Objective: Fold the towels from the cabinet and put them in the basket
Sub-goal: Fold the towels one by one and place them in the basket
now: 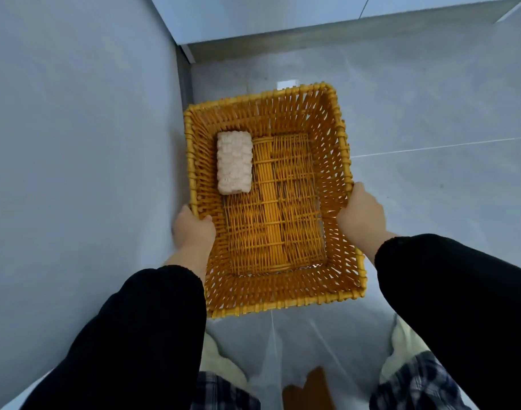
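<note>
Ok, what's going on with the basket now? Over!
Left hand and right hand both gripping the basket by its rim. One folded towel inside, along its left side. Nothing blocking.

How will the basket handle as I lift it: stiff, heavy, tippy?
Probably stiff: the basket holds its box shape with left hand and right hand gripping opposite rims. Likely light: open weave, one small towel inside. Towel lies off-centre, so slight tilt possible.
</note>
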Available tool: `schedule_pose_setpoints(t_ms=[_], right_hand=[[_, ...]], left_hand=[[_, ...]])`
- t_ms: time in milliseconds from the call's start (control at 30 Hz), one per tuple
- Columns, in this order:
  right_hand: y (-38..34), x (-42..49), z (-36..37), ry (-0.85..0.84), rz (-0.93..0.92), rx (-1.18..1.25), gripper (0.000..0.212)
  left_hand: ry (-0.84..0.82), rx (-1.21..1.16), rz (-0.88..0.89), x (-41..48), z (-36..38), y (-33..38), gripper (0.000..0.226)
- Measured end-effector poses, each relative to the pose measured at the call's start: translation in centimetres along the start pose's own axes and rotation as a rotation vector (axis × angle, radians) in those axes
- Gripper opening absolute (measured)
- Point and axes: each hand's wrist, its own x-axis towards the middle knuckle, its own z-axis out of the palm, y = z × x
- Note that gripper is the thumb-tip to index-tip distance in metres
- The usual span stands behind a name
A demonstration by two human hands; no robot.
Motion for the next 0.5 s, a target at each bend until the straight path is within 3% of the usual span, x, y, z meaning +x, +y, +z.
schedule_pose_setpoints(t_ms=[233,433,500], right_hand=[[1.3,1.1,1.2,-0.003,-0.006,-0.078,0.007],[1.5,0.6,0.4,-0.234,0.103,-0.069,0.016],[1.0,-0.6,-0.4,-0.233,0.121,-0.009,0.018]], left_hand=[[-0.025,0.020,0.007,0.1,1.7,-1.6,0.020],[-0.052,0.016,-0.004,-0.8,0.0,-1.3,0.018],[-0.052,0.036,0.014,-1.9,-1.0,-0.8,0.017]])
